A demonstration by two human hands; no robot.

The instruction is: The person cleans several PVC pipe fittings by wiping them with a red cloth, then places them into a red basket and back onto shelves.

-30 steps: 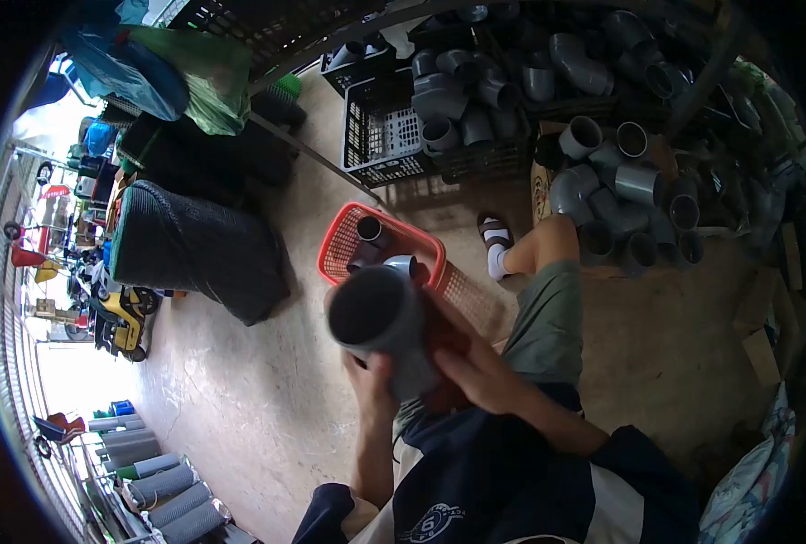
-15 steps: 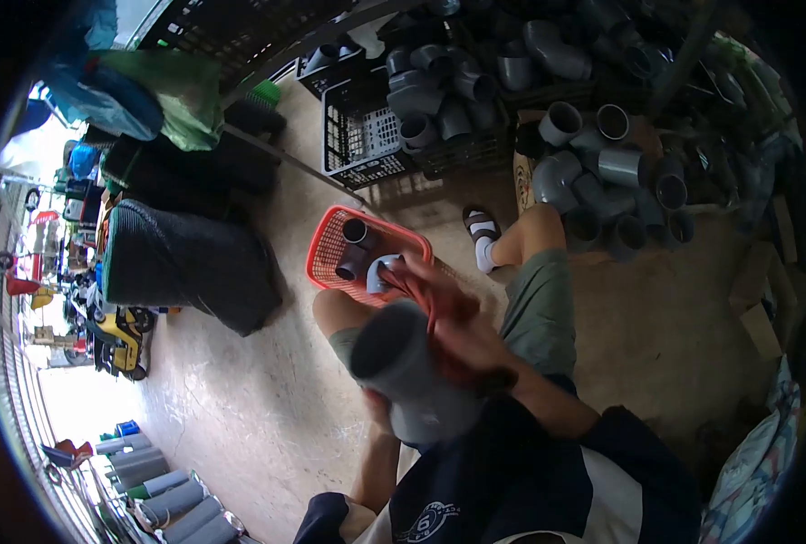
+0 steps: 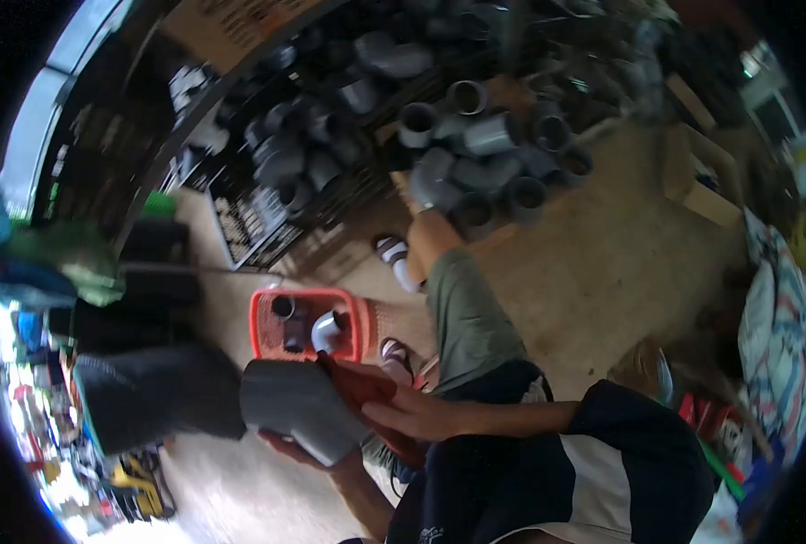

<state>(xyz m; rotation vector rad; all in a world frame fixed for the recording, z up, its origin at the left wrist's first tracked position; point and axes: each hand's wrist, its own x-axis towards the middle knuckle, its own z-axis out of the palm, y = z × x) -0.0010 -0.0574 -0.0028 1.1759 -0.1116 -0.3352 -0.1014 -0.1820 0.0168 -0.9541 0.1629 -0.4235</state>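
A large grey pipe fitting point(image 3: 299, 403) is held in front of my body, tilted. My left hand point(image 3: 308, 453) supports it from below, its fingers pressed along the lower side. My right hand point(image 3: 412, 408) grips a dark red cloth point(image 3: 371, 390) against the fitting's right side. Just beyond the fitting stands a red plastic basket point(image 3: 362, 328) on the floor. Inside it lie a light grey elbow point(image 3: 328, 332) and a dark grey fitting point(image 3: 295, 331).
Many grey fittings point(image 3: 489, 136) are heaped in front, some in black crates point(image 3: 258, 227). Dark netting rolls point(image 3: 158, 394) stand at the left. A patterned sack point(image 3: 770, 317) and an open cardboard box point(image 3: 706, 181) are at the right.
The view has turned, so the basket and crates appear further left. The large fitting has tilted from open end up to lying more sideways, and the cloth is still against it.
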